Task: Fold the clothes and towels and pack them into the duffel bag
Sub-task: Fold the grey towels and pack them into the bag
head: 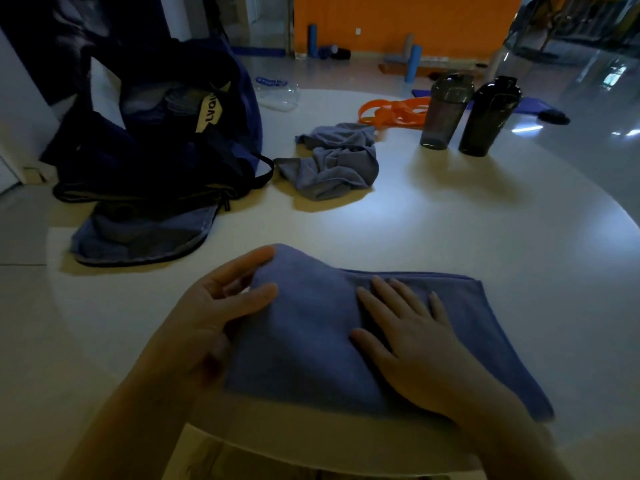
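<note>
A blue towel (311, 327) lies partly folded on the white round table (485, 220) near its front edge. My left hand (211, 313) holds the towel's left edge, fingers curled round the fold and lifting it a little. My right hand (408, 337) lies flat on the middle of the towel, fingers straight, pressing it down. A crumpled grey garment (336, 161) sits further back at the table's middle. The dark navy duffel bag (156, 133) stands open at the back left, with folded cloth visible inside. A blue-grey garment (138, 237) lies partly under the bag's front.
Two dark shaker bottles (446, 109) (488, 116) stand at the back right. An orange resistance band (391, 110) lies behind the grey garment. A clear plastic bottle (277, 91) lies behind the bag. Foam rollers stand by an orange wall beyond the table.
</note>
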Demonstrator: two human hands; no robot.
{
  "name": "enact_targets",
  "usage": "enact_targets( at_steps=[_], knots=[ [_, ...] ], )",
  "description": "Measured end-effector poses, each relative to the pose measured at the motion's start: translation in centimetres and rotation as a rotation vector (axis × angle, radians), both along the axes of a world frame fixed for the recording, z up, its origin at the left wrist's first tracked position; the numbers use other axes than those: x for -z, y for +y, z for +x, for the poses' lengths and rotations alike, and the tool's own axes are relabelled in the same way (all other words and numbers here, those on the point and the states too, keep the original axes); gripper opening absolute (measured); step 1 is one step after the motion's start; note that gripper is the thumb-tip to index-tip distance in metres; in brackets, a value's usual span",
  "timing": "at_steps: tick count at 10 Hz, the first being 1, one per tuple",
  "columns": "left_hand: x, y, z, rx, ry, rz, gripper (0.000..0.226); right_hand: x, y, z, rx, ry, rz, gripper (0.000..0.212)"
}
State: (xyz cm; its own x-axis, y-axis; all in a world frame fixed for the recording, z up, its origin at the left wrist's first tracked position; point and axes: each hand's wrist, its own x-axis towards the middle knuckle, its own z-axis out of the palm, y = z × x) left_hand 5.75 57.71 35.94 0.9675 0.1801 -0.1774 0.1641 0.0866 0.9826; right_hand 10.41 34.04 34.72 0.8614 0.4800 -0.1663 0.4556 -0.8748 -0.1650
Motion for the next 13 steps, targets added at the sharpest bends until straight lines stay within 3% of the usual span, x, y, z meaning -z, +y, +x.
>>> enact_targets(
  at_steps=[1, 2, 3, 4, 5, 6, 7, 8, 9, 11, 12, 13],
  knots=[
    [-1.6, 0.8, -0.8, 0.003, -0.144, 0.047, 0.056, 0.6, 3.1, 0.2, -0.059, 0.002, 0.097, 0.097],
    [-3.1, 0.1, -0.9, 0.018, -0.270, 0.057, 0.055, -0.4, 4.7, -0.6, -0.034, 0.007, 0.373, 0.066],
    [-3.8, -3.4, 0.4, 0.017, -0.311, 0.020, 0.043, -0.9, 3.4, -0.3, 0.222, 0.081, 0.841, 0.058],
    [-3.5, -9.0, 2.1, 0.116, -0.301, -0.027, 0.032, -1.4, -0.6, 0.6, 0.467, 0.194, 1.227, 0.076],
    [-2.1, -12.6, 2.6, 0.216, -0.237, 0.033, 0.034, -1.9, -3.8, 0.5, 0.543, 0.177, 1.208, 0.056],
    [-1.1, -11.8, 1.7, 0.134, -0.334, 0.193, 0.024, -1.2, -4.7, 0.0, 0.530, 0.157, 1.039, 0.065],
    [-0.5, -9.2, 0.0, 0.058, -0.422, 0.401, 0.034, -0.3, -4.7, 0.2, 0.436, 0.105, 0.962, 0.070],
    [0.9, -7.7, -1.0, 0.003, -0.506, 0.727, 0.032, -0.8, -4.4, 1.3, 0.345, 0.038, 0.927, 0.066],
    [1.9, -7.9, -0.9, 0.118, -0.619, 0.921, 0.032, -1.0, -4.5, 2.7, 0.340, -0.015, 0.950, 0.063],
    [2.6, -9.2, 0.7, 0.560, -0.417, 1.375, 0.070, -1.1, -6.4, 3.3, 0.393, 0.180, 0.925, 0.061],
    [3.1, -8.5, 0.5, 0.590, -0.398, 1.443, 0.075, -1.6, -7.8, 1.3, 0.290, 0.071, 0.783, 0.060],
    [1.9, -7.3, 1.7, 0.593, -0.389, 1.385, 0.085, -0.4, -8.1, -1.5, 0.136, 0.050, 0.586, 0.046]
  ],
)
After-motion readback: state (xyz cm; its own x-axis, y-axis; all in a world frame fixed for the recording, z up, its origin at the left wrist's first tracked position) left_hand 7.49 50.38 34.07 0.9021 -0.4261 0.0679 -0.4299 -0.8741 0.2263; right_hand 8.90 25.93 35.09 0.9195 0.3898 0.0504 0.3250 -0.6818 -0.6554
